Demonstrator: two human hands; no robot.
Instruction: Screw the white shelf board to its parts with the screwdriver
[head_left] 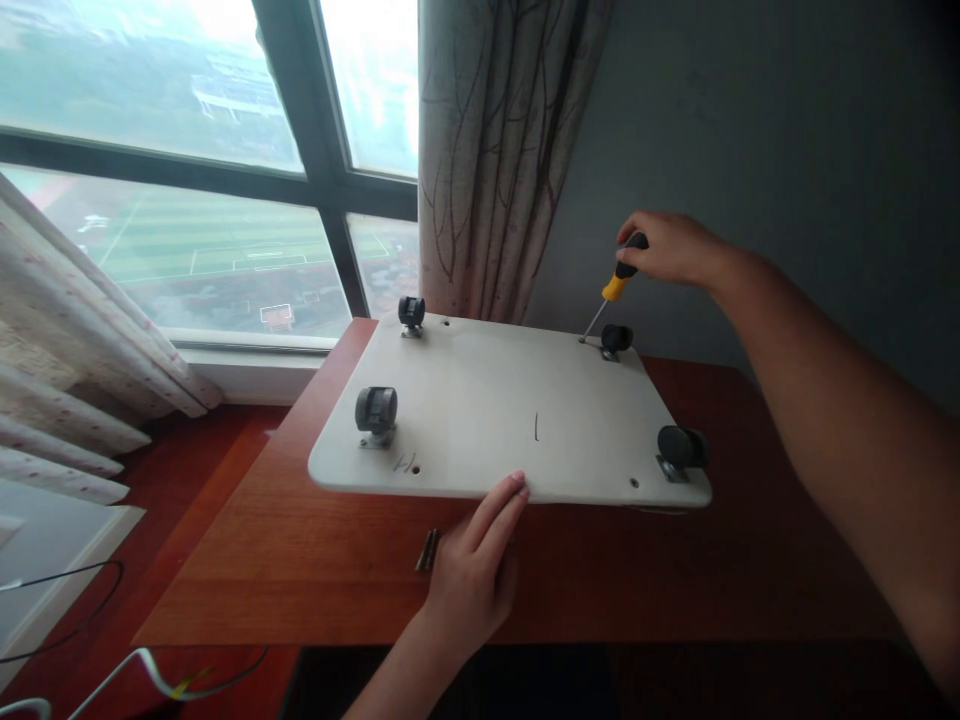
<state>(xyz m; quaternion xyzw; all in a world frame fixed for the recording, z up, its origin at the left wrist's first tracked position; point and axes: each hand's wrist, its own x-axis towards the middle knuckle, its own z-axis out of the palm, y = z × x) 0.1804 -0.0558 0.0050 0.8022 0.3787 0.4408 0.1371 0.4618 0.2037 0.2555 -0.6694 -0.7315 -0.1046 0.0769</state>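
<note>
A white board (480, 400) lies on a reddish wooden table, with black casters (376, 410) standing up near its corners. My right hand (651, 245) is closed around the black and yellow handle of a screwdriver (615, 285), whose tip meets a hole near the board's far right caster (616, 338). At the board's near edge, my left hand (484, 550) rests its fingertips on the rim, fingers held together, its palm over the table. Several screws (427, 550) lie on the table just left of that hand. Holes without a tool show near the other casters.
The table (285, 560) extends around the board. Behind it hang a patterned curtain (487, 150) and a grey wall (735, 150). A window with dark frames fills the upper left. Cables (154, 670) run at the lower left, beside a white panel (60, 570).
</note>
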